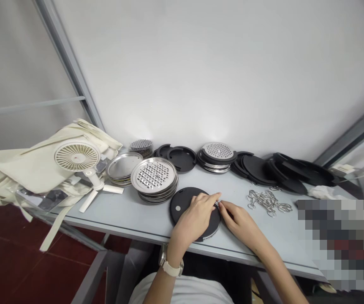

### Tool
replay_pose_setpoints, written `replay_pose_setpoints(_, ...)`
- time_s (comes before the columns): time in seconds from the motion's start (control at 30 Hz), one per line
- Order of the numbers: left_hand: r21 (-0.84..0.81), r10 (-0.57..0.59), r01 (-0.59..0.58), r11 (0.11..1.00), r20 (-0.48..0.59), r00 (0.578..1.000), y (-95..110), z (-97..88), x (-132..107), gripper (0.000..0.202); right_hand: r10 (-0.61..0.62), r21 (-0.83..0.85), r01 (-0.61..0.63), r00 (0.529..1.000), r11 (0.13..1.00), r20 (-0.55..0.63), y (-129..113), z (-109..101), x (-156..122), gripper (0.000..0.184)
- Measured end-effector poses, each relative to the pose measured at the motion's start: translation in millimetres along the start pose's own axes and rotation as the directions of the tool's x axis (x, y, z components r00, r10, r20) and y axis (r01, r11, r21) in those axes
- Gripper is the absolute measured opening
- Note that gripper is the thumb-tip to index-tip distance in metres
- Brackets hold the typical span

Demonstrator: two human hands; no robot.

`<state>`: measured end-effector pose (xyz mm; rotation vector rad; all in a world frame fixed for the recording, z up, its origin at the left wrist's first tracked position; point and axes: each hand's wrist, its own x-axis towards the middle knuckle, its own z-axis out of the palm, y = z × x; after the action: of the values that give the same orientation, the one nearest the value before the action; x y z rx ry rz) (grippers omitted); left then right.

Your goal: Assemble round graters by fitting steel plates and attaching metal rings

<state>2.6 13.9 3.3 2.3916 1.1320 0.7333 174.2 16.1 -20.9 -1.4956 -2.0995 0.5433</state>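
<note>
Head view: black disc [183, 200] is laid on the counter [283, 238] near the front edge, directly under the left hand [197, 214]; round, so no long axis is given. Left hand is draped across it, fingers extended; whether anything is gripped there cannot be told. Small metal piece [216, 203] is pinched narrowly at the disc's right rim by the right hand [240, 221], between both hands; its axis is too small to be read. Metal clips [268, 202] are heaped beyond, rightward. Fan [78, 157] is marked reddish; no brand or writing is legible.
</note>
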Motion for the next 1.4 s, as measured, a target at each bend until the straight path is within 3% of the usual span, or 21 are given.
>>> replay_pose_setpoints(1.4,-0.052,0.031,-0.031,0.998,0.012,0.999,1.9,-2.7,2.9,0.039,-0.023,0.036,0.024,1.000,0.999,-0.015,-0.2,-1.6,0.1,0.033)
